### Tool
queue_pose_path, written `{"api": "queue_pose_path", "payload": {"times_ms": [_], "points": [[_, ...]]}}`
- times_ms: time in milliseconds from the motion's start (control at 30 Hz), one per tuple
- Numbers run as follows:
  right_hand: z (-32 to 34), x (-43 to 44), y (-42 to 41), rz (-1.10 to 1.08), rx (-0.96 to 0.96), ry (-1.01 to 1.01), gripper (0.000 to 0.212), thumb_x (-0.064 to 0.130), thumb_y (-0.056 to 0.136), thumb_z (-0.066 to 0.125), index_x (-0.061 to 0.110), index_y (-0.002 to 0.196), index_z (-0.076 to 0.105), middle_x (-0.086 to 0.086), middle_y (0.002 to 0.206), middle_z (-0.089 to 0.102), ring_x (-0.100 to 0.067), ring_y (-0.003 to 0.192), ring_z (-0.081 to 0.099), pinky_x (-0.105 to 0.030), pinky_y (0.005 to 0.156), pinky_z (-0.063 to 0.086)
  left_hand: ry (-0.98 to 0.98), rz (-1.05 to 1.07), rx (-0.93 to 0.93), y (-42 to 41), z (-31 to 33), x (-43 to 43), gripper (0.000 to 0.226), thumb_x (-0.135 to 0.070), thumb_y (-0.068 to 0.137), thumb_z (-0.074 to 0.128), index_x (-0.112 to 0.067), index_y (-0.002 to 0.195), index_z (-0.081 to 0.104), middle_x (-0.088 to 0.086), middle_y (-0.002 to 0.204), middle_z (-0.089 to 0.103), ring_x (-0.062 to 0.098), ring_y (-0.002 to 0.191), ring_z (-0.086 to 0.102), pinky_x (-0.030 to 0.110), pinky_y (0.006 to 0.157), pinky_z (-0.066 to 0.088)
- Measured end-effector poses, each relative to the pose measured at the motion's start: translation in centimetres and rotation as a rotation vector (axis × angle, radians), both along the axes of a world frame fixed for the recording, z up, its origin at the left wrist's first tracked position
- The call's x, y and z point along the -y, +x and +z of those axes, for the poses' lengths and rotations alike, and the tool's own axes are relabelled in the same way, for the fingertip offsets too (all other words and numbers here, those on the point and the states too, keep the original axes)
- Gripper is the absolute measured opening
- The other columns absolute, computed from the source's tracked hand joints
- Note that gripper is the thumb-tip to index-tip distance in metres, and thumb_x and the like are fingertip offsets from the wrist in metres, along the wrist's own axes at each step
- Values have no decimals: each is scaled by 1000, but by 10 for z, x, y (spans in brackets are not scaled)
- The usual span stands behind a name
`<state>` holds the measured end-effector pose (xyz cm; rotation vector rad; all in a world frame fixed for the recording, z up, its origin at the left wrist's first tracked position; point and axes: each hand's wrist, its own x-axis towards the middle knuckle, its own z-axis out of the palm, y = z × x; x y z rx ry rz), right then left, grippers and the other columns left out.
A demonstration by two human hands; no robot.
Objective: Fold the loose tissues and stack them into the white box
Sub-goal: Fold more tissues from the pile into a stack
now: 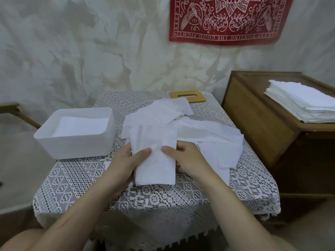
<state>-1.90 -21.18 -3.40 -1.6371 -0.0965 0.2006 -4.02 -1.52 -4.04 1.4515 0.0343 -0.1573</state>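
White thin paper tissue, folded to a long strip, is pinched by both hands: left hand at its 9 o'clock edge, right hand at 3, over the lace-covered tabletop. Risk: uneven pull may tear or skew it. Heap of loose white tissues at 12 could snag and drag along. White plastic box, part-filled, sits at 10; a sloppy carry may undo the fold.

Fingers of left hand and right hand hide behind the tissue — red wall cloth and side stack run past the edges.
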Motion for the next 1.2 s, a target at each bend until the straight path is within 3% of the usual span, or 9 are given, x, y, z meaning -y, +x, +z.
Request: {"api": "queue_pose_path", "payload": {"times_ms": [100,267,433,567,667,733,900,1033,1200], "points": [[-1,-1,-1,-25,31,-25,15,28,97,69,14,96,75,8,79,74,1,58,64,-13,48,42,-1,8,16,-1,1,4,41,-22,91,77,-17,130,64,9,122,76,31,109,74,61,95,57],[0,-3,-4,-29,21,-51,22,31,98,68,10,92,74,13,62,66,2,47,53,-10,44,34,57,15,56,-2,1,2,53,-32,77,79,-16,126,66,7,116,78,29,105,75,60,92,59],[-2,-5,-6,-57,35,-70,28,38,95,70,10,93,75,-1,87,78,-13,73,70,-25,63,46,26,2,27,-1,0,1,44,-24,83,83,-11,122,68,12,115,77,32,106,75,62,93,58],[0,-3,-8,-8,24,-4,13,30,96,70,20,99,76,5,94,79,-11,85,75,-25,67,56,31,8,27,0,2,3,30,-15,91,76,-9,119,69,14,112,78,30,100,76,47,82,63],[0,-4,-8,-61,2,43,12,27,97,69,18,102,74,3,83,75,-13,59,65,-24,50,48,54,-36,51,-2,3,3,49,-28,78,86,-16,122,68,7,113,78,27,100,77,46,79,64],[-1,-4,-7,-112,-37,105,16,26,97,68,12,106,69,-5,80,69,-15,47,50,-25,45,40,69,-55,40,-4,4,2,42,-21,82,85,-19,120,68,5,110,78,24,97,77,44,76,65],[-1,12,-7,-37,-128,200,11,16,91,74,13,98,66,-1,74,60,-10,57,48,-21,47,35,83,47,97,-5,6,-9,30,-12,88,78,-11,116,68,8,104,79,29,95,77,39,71,65],[7,26,-5,20,-53,226,27,14,91,73,13,118,66,1,100,73,-12,82,65,-25,67,47,7,97,133,-4,12,-11,27,-9,87,73,-5,114,69,10,104,79,27,91,77,35,67,64],[8,26,1,34,2,342,59,7,83,76,18,137,54,-10,119,75,-26,112,71,-39,94,56,71,58,189,-4,12,-12,22,-16,87,73,-19,108,78,3,107,80,24,100,76,36,87,58]]}}
